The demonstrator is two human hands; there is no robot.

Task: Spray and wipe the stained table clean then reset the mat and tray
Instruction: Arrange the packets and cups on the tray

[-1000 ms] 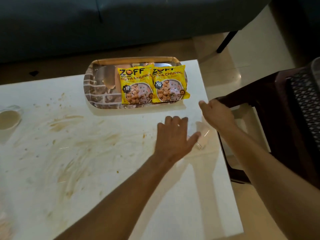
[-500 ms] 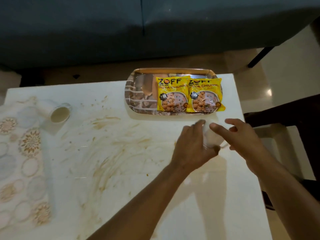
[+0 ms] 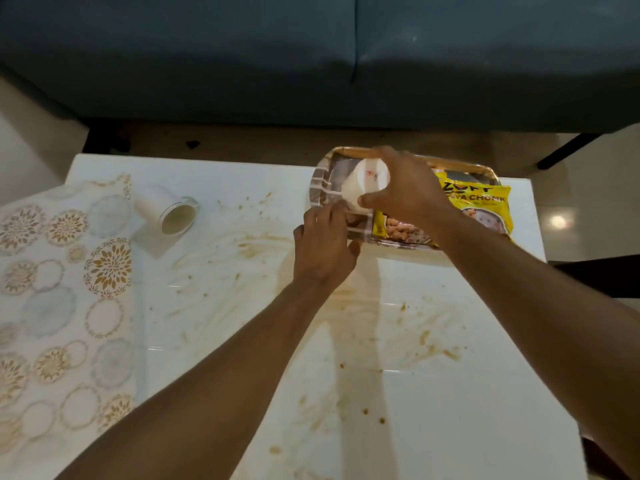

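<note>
The white table is smeared with brown stains across its middle and right. A brick-patterned tray sits at the back right, and a floral mat covers the left side. My right hand grips a white cup, tilted on its side, above the tray's left half. My left hand is just below it at the tray's front-left rim, fingers loosely bent and touching the cup's lower edge. No spray bottle or cloth is in view.
Yellow snack packets lie in the tray's right half. A glass lies tipped on its side near the mat's back corner. A dark sofa runs behind the table, and a dark chair stands at the right edge.
The cup went from the table's right edge, taken by my left hand, into my right hand, which now holds it over the tray. My view shifted left, showing the mat.
</note>
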